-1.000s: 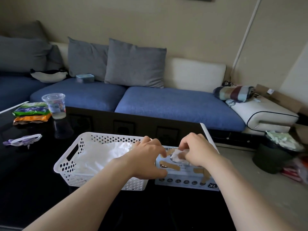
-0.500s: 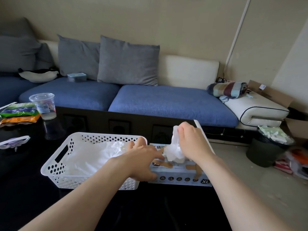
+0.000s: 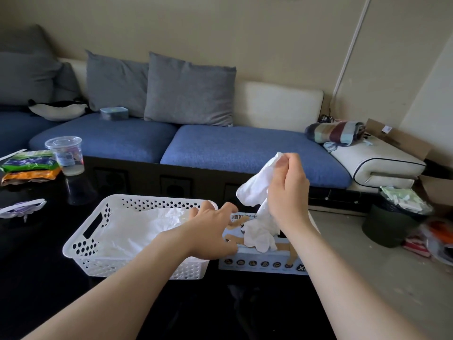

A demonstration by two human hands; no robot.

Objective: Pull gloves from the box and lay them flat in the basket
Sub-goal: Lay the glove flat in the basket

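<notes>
Glove [image 3: 255, 192] held over the box [image 3: 259, 263]
My right hand [image 3: 286, 190] pinched it aloft; my left hand [image 3: 210, 231], fingers spread, rested on the box.

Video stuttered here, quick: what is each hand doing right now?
Left hand: open, fingers spread, resting on the pale blue cardboard glove box.
Right hand: pinching a thin white disposable glove above that box.

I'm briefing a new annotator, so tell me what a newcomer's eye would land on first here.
The right hand, centre right, pinches a crumpled white glove held up above the pale blue cardboard glove box on the black table. The left hand rests on the box's left end, beside a white perforated plastic basket holding flat white gloves. A blue sofa with grey cushions fills the background.
</notes>
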